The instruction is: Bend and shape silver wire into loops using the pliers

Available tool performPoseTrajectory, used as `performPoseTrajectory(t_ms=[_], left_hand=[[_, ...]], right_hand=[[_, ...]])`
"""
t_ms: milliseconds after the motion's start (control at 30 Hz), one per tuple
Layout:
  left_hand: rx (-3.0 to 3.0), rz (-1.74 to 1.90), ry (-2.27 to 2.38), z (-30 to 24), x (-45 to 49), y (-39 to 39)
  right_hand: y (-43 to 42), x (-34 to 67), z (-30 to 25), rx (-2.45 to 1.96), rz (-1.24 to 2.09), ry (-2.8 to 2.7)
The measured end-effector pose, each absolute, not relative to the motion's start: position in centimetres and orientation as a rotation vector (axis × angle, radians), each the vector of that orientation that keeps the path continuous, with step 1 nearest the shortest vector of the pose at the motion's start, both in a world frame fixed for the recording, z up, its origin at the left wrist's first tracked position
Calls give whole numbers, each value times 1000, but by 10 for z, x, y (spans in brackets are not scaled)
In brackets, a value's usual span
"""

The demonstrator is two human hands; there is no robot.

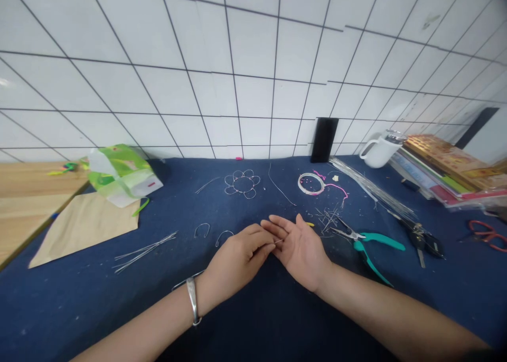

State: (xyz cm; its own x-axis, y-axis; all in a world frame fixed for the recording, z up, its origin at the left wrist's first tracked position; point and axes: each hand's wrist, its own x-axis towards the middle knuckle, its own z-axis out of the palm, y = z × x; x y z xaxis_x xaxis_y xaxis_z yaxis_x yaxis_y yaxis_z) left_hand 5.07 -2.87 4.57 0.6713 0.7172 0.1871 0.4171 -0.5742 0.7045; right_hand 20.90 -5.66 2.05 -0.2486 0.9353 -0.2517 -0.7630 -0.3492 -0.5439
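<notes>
My left hand, with a silver bracelet on its wrist, pinches a short thin wire between thumb and fingers. Palm up beside it, my right hand has its fingers stretched out, and the wire's tip lies over that palm. Beyond the hands a flower-shaped wire piece rests on the blue cloth. Bent wire loops lie left of my left hand. Just right of my right hand are teal-handled pliers, open, near a scatter of short wire pieces.
Straight wires lie at left, near a tan paper sheet and a green-white packet. A white ring dish holds beads. A wire bundle, black-handled cutters, red scissors, a mug and books occupy the right.
</notes>
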Motion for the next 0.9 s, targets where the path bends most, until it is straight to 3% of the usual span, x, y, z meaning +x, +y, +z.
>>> performPoseTrajectory(t_ms=[267, 900], left_hand=[[2387, 424, 1011, 33, 51, -30], [2373, 444, 992, 28, 55, -30]], right_hand=[[-57, 208, 22, -632, 1821, -400], [-59, 207, 23, -672, 1791, -504]])
